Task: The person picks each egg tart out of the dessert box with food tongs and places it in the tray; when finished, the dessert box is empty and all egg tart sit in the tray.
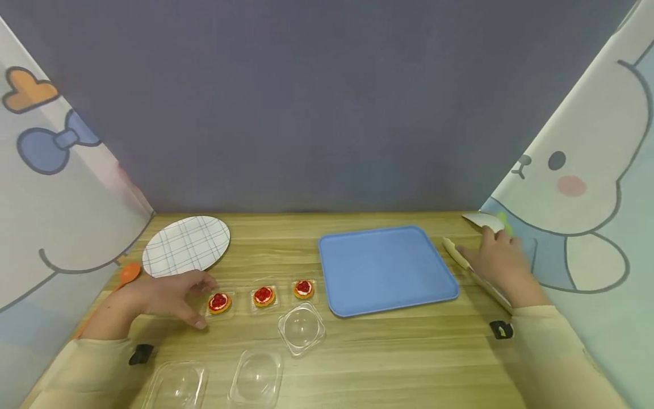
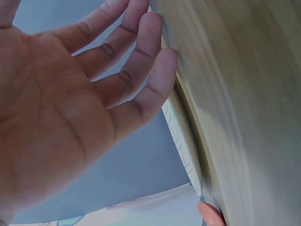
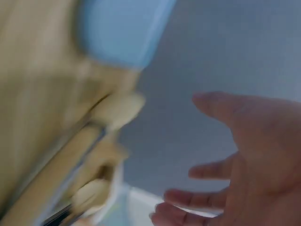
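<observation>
In the head view my left hand (image 1: 171, 296) hovers beside the leftmost small tart (image 1: 219, 302), which has a red topping and sits on a clear plastic base. The left wrist view shows its palm (image 2: 51, 108) with spread, lightly bent fingers and nothing held. Two similar tarts, a middle one (image 1: 263, 296) and a right one (image 1: 304, 289), stand in a row. My right hand (image 1: 501, 262) is over a long utensil with a cream handle (image 1: 456, 253); a white flat piece (image 1: 485, 220) lies beyond its fingertips. The right wrist view shows no object between its parted fingers.
A blue tray (image 1: 388, 272) lies right of centre. A checked plate (image 1: 187, 245) is at the back left, an orange spoon (image 1: 130, 272) beside it. Clear domed lids (image 1: 302, 328) lie near the front. Printed panels and a grey wall (image 1: 317, 108) bound the table.
</observation>
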The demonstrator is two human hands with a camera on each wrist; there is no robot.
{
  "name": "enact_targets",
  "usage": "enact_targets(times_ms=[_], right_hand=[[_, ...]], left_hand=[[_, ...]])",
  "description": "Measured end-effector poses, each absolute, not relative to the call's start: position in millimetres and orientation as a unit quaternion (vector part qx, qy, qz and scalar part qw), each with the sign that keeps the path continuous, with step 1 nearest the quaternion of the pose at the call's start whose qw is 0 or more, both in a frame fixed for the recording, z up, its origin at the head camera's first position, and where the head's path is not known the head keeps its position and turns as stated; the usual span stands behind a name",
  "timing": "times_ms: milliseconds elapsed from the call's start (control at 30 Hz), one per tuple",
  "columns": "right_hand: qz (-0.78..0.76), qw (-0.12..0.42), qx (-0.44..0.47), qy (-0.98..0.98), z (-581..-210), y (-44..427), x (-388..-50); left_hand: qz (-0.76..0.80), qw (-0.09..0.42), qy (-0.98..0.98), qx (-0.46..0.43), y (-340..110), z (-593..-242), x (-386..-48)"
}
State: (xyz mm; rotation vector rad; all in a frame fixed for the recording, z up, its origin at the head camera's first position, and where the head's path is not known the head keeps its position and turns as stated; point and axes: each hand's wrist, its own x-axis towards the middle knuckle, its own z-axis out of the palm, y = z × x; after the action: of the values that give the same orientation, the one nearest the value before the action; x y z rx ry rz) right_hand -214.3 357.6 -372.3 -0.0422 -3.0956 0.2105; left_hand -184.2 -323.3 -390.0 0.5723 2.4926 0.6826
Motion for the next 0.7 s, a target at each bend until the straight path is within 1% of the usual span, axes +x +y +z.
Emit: enact_targets(times_ms=[100, 233, 367, 600, 700], right_hand=[[0.061, -0.003, -0.056, -0.997, -383, 383, -212], [0.061, -0.035, -0.092, -0.993, -388, 400, -208], [0.06, -0.063, -0.114, -0.99, -390, 409, -208], [0.055, -0.149, -0.128, -0.979, -394, 417, -214], [0.064, -0.169, -0.13, -0.975, -396, 419, -215]], left_hand=[[0.248, 0.248, 0.913, 0.207, -321, -389, -184], [0.256, 0.256, 0.91, 0.202, -319, -389, -183], [0.264, 0.254, 0.908, 0.202, -318, -390, -182], [0.264, 0.248, 0.91, 0.202, -319, -390, -180], [0.258, 0.237, 0.914, 0.206, -319, -390, -179]])
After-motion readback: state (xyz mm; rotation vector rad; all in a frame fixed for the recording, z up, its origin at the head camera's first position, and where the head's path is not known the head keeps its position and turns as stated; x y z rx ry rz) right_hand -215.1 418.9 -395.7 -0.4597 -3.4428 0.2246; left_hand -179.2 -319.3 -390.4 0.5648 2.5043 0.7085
